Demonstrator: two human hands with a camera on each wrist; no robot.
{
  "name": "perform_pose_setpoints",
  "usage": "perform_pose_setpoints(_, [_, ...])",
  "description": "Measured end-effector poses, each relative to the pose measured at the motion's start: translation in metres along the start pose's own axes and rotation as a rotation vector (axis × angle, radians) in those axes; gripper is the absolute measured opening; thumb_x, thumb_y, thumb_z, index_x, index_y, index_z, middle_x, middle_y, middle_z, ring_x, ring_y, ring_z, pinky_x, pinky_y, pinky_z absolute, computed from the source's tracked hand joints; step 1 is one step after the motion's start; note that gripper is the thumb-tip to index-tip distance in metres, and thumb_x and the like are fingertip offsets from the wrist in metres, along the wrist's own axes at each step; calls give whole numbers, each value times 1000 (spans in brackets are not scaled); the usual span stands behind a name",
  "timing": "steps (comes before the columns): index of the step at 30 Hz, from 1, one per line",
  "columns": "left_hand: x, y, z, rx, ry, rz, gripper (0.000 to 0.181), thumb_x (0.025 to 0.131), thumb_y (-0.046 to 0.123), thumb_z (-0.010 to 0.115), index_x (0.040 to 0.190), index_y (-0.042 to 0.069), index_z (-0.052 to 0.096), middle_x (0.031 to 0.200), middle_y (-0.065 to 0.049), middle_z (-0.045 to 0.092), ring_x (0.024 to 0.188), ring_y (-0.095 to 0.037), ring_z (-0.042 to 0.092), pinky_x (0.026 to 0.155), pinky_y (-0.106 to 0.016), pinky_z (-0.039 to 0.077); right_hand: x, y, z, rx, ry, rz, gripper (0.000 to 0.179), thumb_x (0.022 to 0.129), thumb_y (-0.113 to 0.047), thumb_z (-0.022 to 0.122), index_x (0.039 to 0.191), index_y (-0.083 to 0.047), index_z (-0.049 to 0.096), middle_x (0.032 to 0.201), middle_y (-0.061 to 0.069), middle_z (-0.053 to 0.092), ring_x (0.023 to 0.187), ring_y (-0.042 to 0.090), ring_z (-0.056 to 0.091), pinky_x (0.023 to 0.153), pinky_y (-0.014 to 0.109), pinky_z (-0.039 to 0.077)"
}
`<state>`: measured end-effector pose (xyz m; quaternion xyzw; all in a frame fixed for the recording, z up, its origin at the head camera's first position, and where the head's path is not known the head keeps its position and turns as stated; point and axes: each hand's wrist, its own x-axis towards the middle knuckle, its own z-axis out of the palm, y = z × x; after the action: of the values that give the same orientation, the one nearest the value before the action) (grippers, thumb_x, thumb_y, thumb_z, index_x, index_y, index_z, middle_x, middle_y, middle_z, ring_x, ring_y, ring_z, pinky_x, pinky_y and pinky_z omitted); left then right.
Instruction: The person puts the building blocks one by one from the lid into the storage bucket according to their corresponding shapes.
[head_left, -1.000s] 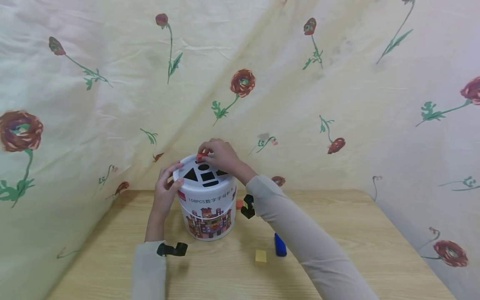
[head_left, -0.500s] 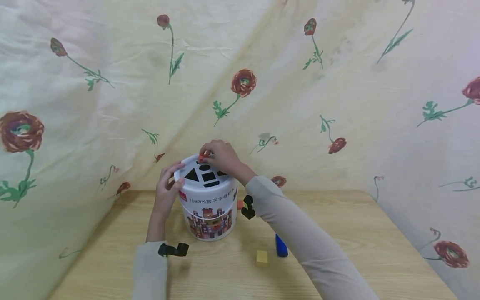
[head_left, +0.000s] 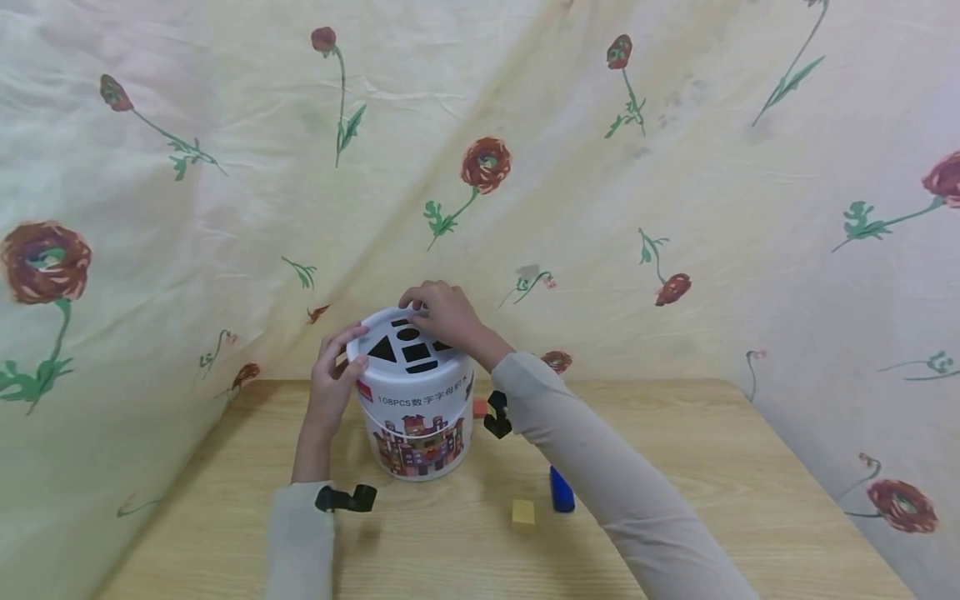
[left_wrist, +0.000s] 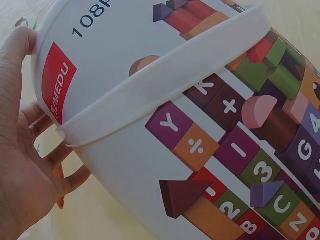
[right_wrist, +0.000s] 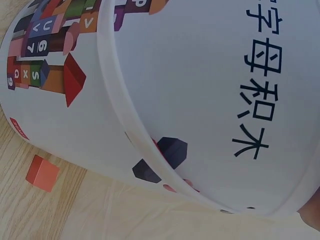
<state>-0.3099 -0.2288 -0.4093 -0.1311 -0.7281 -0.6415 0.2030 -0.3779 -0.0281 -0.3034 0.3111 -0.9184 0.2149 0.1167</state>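
Note:
A white toy-block bucket stands upright on the table, with shape slots cut in its lid. My left hand holds the bucket's left side at the rim; in the left wrist view the thumb lies on the rim and the other fingers go behind the wall. Over the far part of the lid is my right hand, fingers bent near the rear slot. No block shows in it. The right wrist view catches mostly the bucket wall and only a sliver of that hand.
An orange-red block lies just right of the bucket. Nearer the front are a yellow block and a long blue block, the latter beside the right sleeve. A flowered cloth hangs behind the wooden table.
The orange-red block pinched in my right hand sank at the rear slot and is out of sight now. The right hand lowered slightly; the left hand stays at the rim.

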Motion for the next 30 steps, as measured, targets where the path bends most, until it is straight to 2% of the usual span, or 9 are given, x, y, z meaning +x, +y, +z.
perform_pose_setpoints(9, [0,0,0,12,1,2,44,100,22,55,144,16,56,157,1,37,133,-28,42,91,-14,50,-2,5,-2,-4,-5,4,28,96,-19,69,123,-14,72,114,6,70,106,22,60,96,40,48])
perform_pose_setpoints(14, [1,0,1,10,2,12,45,100,21,54,144,15,56,157,1,37,132,-25,42,92,-15,50,-5,10,-5,-7,4,-8,26,96,-19,69,122,-13,73,114,7,69,105,22,60,90,37,52])
perform_pose_setpoints(20, [1,-1,1,15,5,25,45,100,20,54,144,14,55,157,0,37,131,-22,41,92,-14,50,-10,18,-11,12,26,-12,26,95,-20,70,120,-13,73,114,7,69,106,23,60,91,38,52])
perform_pose_setpoints(30, [1,-1,1,16,7,30,46,100,19,54,145,13,55,157,-2,37,129,-19,42,92,-14,49,-22,46,-20,-6,88,-55,24,95,-17,70,118,-10,73,112,10,71,107,26,62,94,42,52])
